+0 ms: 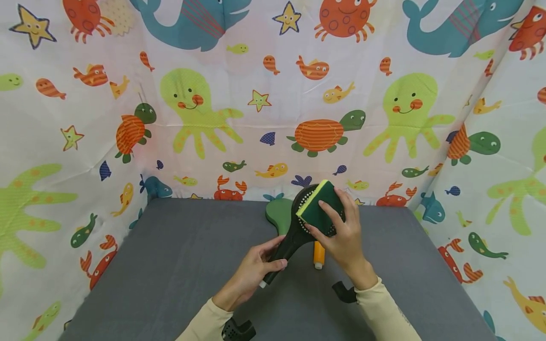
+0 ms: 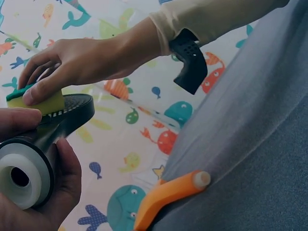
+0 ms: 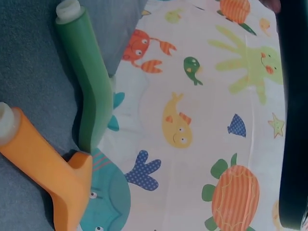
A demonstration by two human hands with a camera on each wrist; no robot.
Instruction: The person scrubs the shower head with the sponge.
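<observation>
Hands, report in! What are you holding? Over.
Left hand grips black shower head handle. Right hand presses sponge on its face. Orange shower head underneath.

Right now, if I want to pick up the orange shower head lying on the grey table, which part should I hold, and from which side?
Probably grip the orange shower head by its straight handle, near the white threaded end, coming from above. It lies flat on the grey table beside the green shower head, so that end looks more open.

A black shower head (image 1: pixel 298 222), green-and-yellow sponge (image 1: pixel 321 207), grey table (image 1: pixel 170 265), sea-creature-patterned curtain (image 1: pixel 256 94).
</observation>
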